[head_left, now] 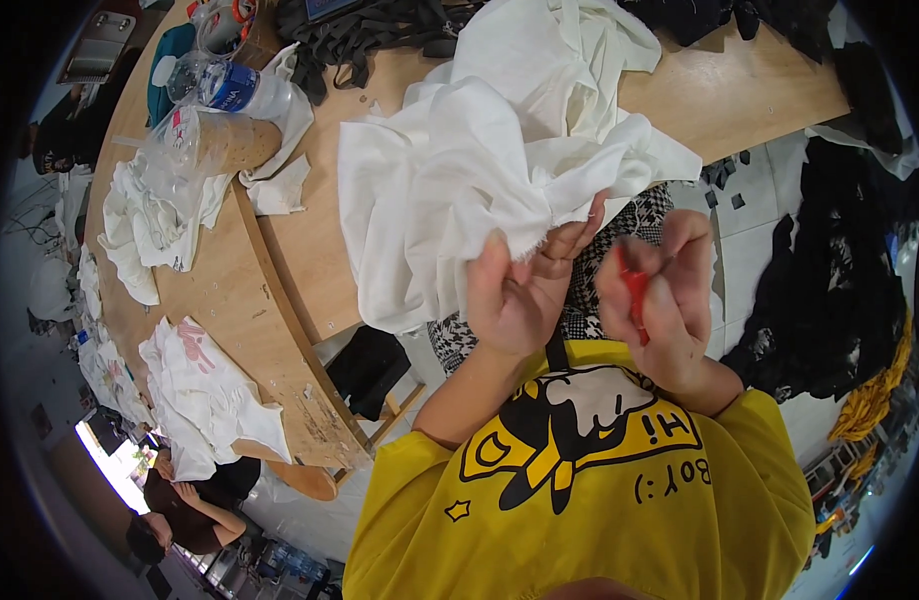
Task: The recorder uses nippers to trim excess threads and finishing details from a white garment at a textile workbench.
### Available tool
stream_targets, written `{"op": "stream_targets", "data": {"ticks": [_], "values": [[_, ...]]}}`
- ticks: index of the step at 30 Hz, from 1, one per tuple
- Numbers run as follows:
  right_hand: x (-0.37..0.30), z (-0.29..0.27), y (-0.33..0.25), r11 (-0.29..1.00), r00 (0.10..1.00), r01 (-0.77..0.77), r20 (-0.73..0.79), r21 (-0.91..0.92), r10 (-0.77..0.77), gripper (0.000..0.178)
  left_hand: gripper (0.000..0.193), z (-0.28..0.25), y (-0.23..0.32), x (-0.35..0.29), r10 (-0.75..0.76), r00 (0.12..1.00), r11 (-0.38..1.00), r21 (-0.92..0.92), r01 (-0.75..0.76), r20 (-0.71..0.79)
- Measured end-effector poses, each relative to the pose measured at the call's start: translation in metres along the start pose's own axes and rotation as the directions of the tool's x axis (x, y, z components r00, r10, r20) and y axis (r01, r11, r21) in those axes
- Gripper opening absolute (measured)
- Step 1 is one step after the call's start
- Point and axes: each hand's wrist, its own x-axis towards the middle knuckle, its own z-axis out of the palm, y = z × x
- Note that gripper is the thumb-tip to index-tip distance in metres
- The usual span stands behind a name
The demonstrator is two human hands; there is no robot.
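A large piece of white cloth (430, 180) is bunched over the table's near edge and hangs toward my lap. My left hand (525, 300) pinches its frayed lower edge between thumb and fingers. Just to the right, my right hand (665, 300) is closed around small red-handled thread snips (637, 300). Motion blurs the tip of the snips, so whether the blades are apart is unclear. The snips are close to the cloth's edge but do not visibly touch it.
On the wooden table (305, 250), a water bottle (245, 90) and a plastic drink cup (210, 145) stand at the left. Black straps (365, 40) lie at the back. White garments (205, 385) cover the left table. Black fabric (820, 280) is piled at right. Another person (190, 510) works at lower left.
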Motion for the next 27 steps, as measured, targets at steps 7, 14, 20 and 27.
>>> {"op": "stream_targets", "data": {"ticks": [7,14,20,27], "values": [[0.022,-0.016,0.007,0.879,0.982,0.078,-0.118,-0.471,-0.15,0.045,0.048,0.004,0.0,0.004,0.007,0.979,0.999,0.032,0.0,-0.202],[0.018,-0.022,0.005,0.807,0.984,-0.014,-0.152,-0.59,-0.094,0.015,0.029,0.007,0.011,0.009,0.004,0.958,0.981,0.189,0.052,-0.285],[0.017,-0.04,-0.003,0.631,0.941,0.1,-0.132,-0.769,-0.31,0.01,0.031,0.006,0.036,0.008,-0.05,0.975,0.986,0.147,0.083,-0.216],[0.018,-0.034,-0.012,0.757,0.959,0.045,-0.184,-0.652,-0.216,0.011,0.033,0.018,0.029,0.01,-0.104,0.95,0.994,-0.053,0.093,-0.295]]}}
